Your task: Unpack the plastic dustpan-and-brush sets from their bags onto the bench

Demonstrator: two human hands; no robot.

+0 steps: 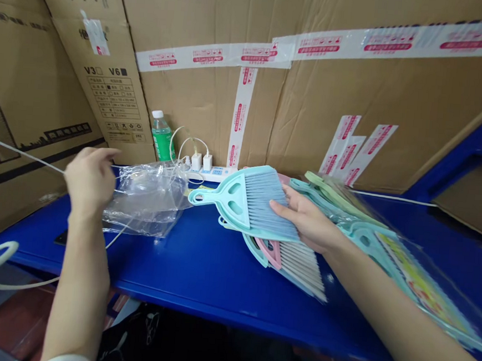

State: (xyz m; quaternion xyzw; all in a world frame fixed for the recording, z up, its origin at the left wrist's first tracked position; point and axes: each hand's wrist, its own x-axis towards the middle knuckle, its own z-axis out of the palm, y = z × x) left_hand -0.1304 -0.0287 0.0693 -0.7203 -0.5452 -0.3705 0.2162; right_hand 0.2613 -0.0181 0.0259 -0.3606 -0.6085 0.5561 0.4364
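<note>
Forearms come in from btm edge over blue tabletop. R hand pinches aqua brush & dustpan at mid-table, thumb on blue bristles, fingers behind. Pink brush w/ pale bristles just below, partly covered; can't tell if touching. More brush sets to R, some bagged. L hand raised, fingers bent, blurry; can't tell if gripping anything. Crumpled clear bag beside it. Farther back: pwr strip w/ white chargers, green-label bottle, taped cardboard.
</note>
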